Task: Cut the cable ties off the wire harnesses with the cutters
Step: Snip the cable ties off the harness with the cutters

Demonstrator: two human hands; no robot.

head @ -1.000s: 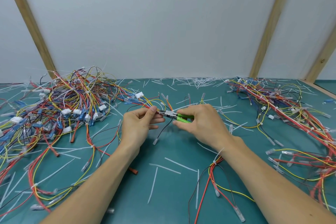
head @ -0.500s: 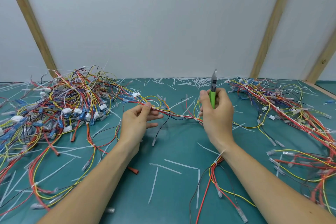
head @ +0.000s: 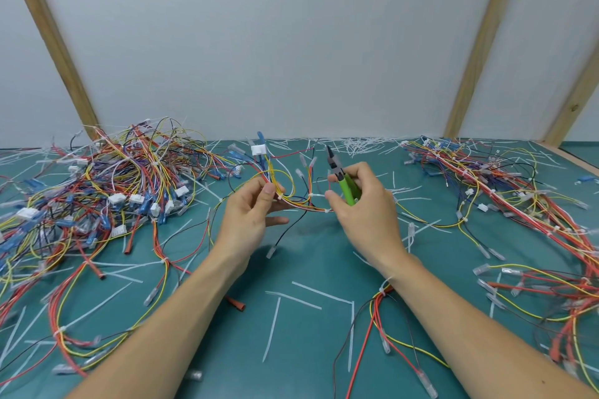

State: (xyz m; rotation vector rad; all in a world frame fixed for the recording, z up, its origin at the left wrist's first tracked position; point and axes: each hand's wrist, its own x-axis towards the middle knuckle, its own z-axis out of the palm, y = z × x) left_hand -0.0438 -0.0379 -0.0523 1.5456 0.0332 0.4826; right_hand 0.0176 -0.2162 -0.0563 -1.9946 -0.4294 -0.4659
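My left hand [head: 251,217] pinches a wire harness [head: 291,194] of red, yellow and black wires, lifted above the table. Its white connector [head: 258,150] sticks up behind my fingers. My right hand [head: 359,204] grips the green-handled cutters [head: 343,180], their dark jaws pointing up and left. The fingers of that hand also touch the harness near a white cable tie [head: 319,196]. The harness spans between both hands.
A big tangled pile of harnesses [head: 97,191] lies at the left and another pile [head: 518,204] at the right. Cut white ties [head: 308,295] litter the green table [head: 308,350]. A loose harness [head: 379,301] lies under my right forearm.
My left hand has lifted the harness so its connector stands up. My right hand has come down and left, tilting the cutters from upright toward the harness.
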